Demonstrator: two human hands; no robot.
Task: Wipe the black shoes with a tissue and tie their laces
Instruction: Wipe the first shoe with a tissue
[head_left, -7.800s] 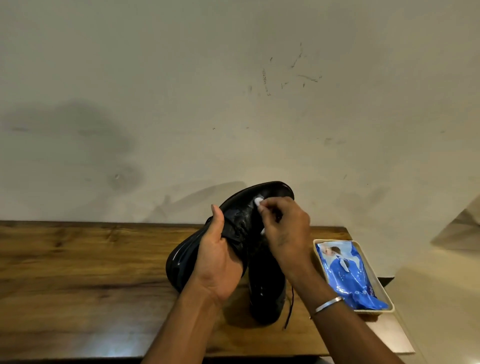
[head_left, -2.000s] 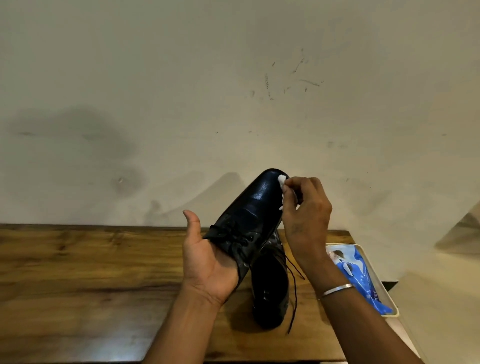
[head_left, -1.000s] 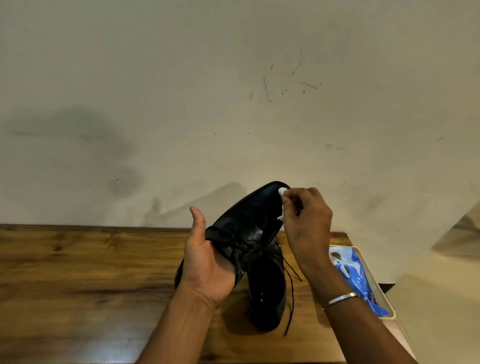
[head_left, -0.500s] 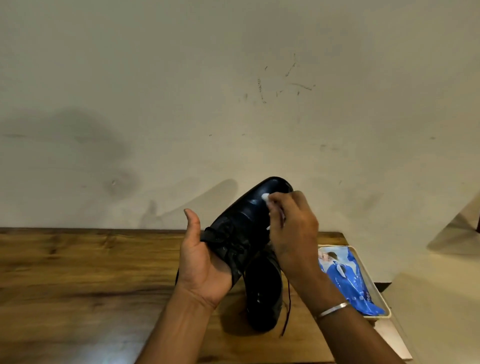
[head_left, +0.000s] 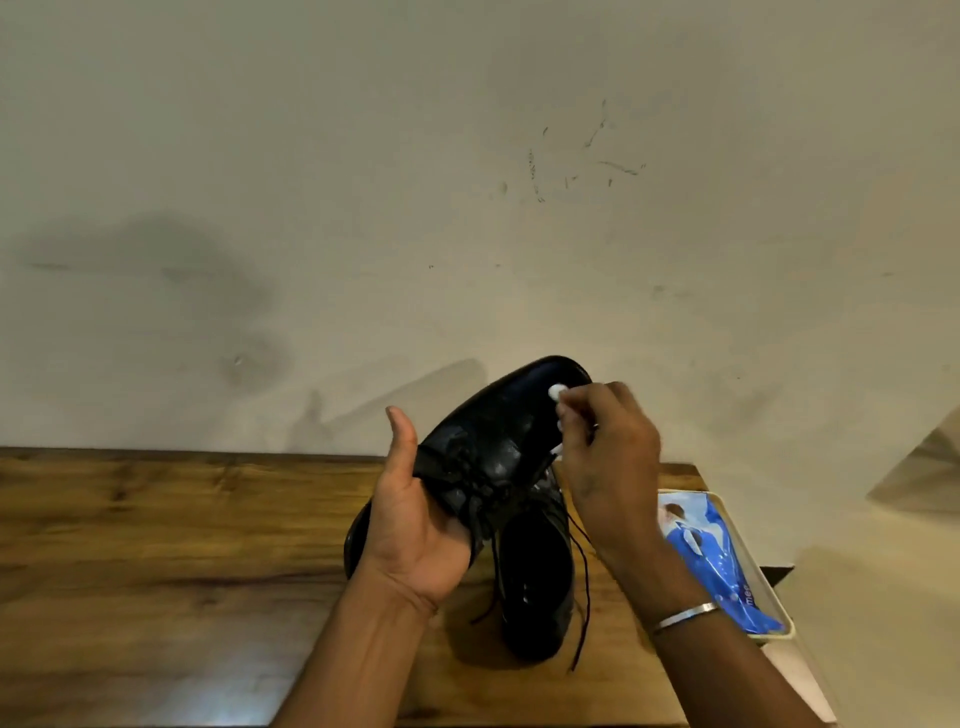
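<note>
Wiping continues on shoe no. 1. Vs half a sec ago the tissue wad has slid toward the right edge of the toe cap; a sec ago it was out there too, so the stroke is going back and forth over the toe. Judgement: wipe phase not finished, lace-tying not begun.

L to R:
- Table (head_left: 156, 545): brown wood, visible grain, dull sheen, straight back edge against a plain scuffed wall (head_left: 363, 208).
- Left hand (head_left: 415, 535): palm up, thumb raised, fingers wrapped under the held shoe (head_left: 498, 431) at its laced mid-part, i.e. grasping it. Same grip as in the earlier frames.
- Held shoe: off the table, toe tilted up and away to the right. Black, smooth glossy leather, rounded toe. Its laces look bunched near the palm; tied or not, can't tell.
- Tissue (head_left: 557, 392): small white crumpled wad, touching the toe cap.
- Right hand (head_left: 608, 457): fingertips pinched round the tissue, pressing it on the leather. Thin metal bangle (head_left: 685, 618) on the wrist.
- Second shoe (head_left: 535, 582): stands on the table below the hands, heel toward the camera. A loose lace (head_left: 584, 597), thin dark cord, hangs down its right side, so untied; prob. not wiped yet.
- Tray (head_left: 779, 618): pale, shallow, at the table's right end, holding a shiny blue packet (head_left: 717, 561), soft plastic.
</note>
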